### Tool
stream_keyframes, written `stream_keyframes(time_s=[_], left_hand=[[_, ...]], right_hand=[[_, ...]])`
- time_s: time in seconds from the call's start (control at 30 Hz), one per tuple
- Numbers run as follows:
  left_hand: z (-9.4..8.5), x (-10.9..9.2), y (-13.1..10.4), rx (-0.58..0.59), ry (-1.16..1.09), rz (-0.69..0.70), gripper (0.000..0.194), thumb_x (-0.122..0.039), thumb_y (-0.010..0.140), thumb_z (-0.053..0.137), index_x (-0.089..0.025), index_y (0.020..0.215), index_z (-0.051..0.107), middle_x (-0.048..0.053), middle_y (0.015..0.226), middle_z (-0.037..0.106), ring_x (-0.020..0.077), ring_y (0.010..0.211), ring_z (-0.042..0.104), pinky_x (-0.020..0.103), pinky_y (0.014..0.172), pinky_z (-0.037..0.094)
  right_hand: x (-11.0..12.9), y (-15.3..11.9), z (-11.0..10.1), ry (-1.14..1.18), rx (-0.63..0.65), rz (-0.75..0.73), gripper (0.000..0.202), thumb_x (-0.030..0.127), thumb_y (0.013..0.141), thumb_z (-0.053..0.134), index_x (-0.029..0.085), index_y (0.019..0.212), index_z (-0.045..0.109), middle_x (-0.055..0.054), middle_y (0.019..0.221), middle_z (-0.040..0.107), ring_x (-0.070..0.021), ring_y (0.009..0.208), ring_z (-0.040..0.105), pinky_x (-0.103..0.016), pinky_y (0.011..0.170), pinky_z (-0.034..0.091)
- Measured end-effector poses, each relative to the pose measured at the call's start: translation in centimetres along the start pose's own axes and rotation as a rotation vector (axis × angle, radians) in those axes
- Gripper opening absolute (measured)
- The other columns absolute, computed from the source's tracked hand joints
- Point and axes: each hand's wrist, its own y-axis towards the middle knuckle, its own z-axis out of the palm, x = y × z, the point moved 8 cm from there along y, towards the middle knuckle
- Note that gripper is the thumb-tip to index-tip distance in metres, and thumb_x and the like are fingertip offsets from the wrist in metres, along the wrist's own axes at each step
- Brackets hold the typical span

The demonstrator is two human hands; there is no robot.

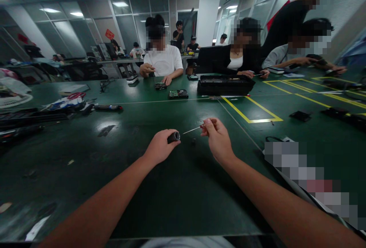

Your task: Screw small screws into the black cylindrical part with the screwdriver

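Observation:
My left hand (161, 145) is closed around a short black cylinder (173, 137). The cylinder's open, silver-ringed end faces right; its kind I cannot make out. In my right hand (219, 138), pinched between thumb and fingers, is a thin screwdriver (192, 130). Its slim metal shaft points left, with the tip a little short of the cylinder's ringed end and apart from it. Most of the handle, partly reddish, is hidden by my fingers. A small dark piece (193, 141) lies on the green table (183, 202) below the shaft.
Across the table, a person in white (162, 59) handles a circuit board (160, 85). Another board (178, 94) lies nearer. A long black tray (225, 85) stands right of it. Tools and a dark pen-like tool (108, 107) lie left; a blurred-out sheet (309, 183) lies right.

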Motion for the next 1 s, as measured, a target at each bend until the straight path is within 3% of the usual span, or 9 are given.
stream_keyframes(time_s=[0.13,0.3,0.43,0.57,0.67,0.77,0.87,1.0], left_hand=[[-0.4,0.0,-0.1,-0.04,-0.064,-0.03,0.024,-0.032,0.089,0.069,-0.021,0.11,0.068,0.006,0.112,0.067,0.0227,0.103,0.062,0.037,0.09,0.05],[-0.5,0.5,-0.1,-0.046,-0.23,-0.11,0.046,-0.03,0.092,0.063,-0.025,0.137,0.053,0.007,0.126,0.064,0.0238,0.116,0.06,0.04,0.101,0.047],[0.2,-0.1,0.4,0.015,-0.323,-0.156,0.035,-0.031,0.094,0.056,-0.022,0.128,0.054,0.007,0.115,0.066,0.0219,0.104,0.064,0.037,0.09,0.051],[1.4,-2.3,1.4,0.108,-0.176,-0.138,0.031,-0.045,0.087,0.067,-0.02,0.105,0.062,0.004,0.095,0.067,0.0211,0.084,0.063,0.033,0.072,0.05],[2.9,-4.5,2.5,0.164,-0.042,-0.022,0.024,-0.042,0.087,0.068,-0.019,0.092,0.066,0.005,0.094,0.068,0.0226,0.086,0.064,0.035,0.075,0.05],[4.5,-5.9,3.7,0.187,0.065,0.068,0.021,-0.033,0.091,0.064,-0.019,0.105,0.068,0.009,0.104,0.068,0.026,0.096,0.064,0.038,0.082,0.05],[6.3,-6.0,4.8,0.242,0.215,0.078,0.036,-0.032,0.093,0.061,-0.019,0.126,0.065,0.013,0.108,0.066,0.0295,0.099,0.065,0.04,0.084,0.051],[7.9,-5.9,5.7,0.303,0.369,0.112,0.028,-0.031,0.093,0.058,-0.02,0.114,0.071,0.014,0.103,0.066,0.0311,0.094,0.067,0.039,0.079,0.052]], right_hand=[[1.0,-0.1,-0.4,-0.047,-0.035,-0.049,0.026,0.047,0.092,0.055,0.023,0.101,0.061,-0.003,0.087,0.065,-0.0183,0.078,0.062,-0.035,0.071,0.052],[1.6,-0.2,-0.8,-0.074,-0.054,-0.095,0.028,0.046,0.094,0.054,0.024,0.109,0.062,-0.005,0.098,0.068,-0.0214,0.09,0.064,-0.038,0.08,0.052],[2.1,-0.3,-1.0,-0.054,-0.079,-0.128,0.027,0.045,0.095,0.055,0.023,0.11,0.062,-0.005,0.097,0.068,-0.0212,0.091,0.064,-0.038,0.081,0.052],[2.4,-0.3,-1.1,-0.062,-0.098,-0.153,0.027,0.045,0.095,0.054,0.023,0.109,0.061,-0.005,0.097,0.068,-0.0215,0.091,0.064,-0.038,0.082,0.051],[2.3,-0.2,-1.1,-0.065,-0.089,-0.156,0.027,0.045,0.096,0.053,0.024,0.109,0.061,-0.005,0.098,0.069,-0.0216,0.092,0.065,-0.038,0.082,0.052],[2.3,-0.2,-1.1,-0.055,-0.081,-0.166,0.025,0.045,0.096,0.052,0.024,0.108,0.061,-0.005,0.099,0.069,-0.0216,0.094,0.066,-0.038,0.084,0.053],[2.4,-0.2,-1.1,-0.047,-0.077,-0.171,0.024,0.044,0.096,0.052,0.025,0.108,0.061,-0.006,0.1,0.07,-0.0219,0.096,0.066,-0.038,0.085,0.053],[2.4,-0.2,-1.0,-0.034,-0.065,-0.165,0.024,0.043,0.095,0.053,0.024,0.106,0.062,-0.006,0.098,0.07,-0.0217,0.093,0.066,-0.039,0.085,0.053]])
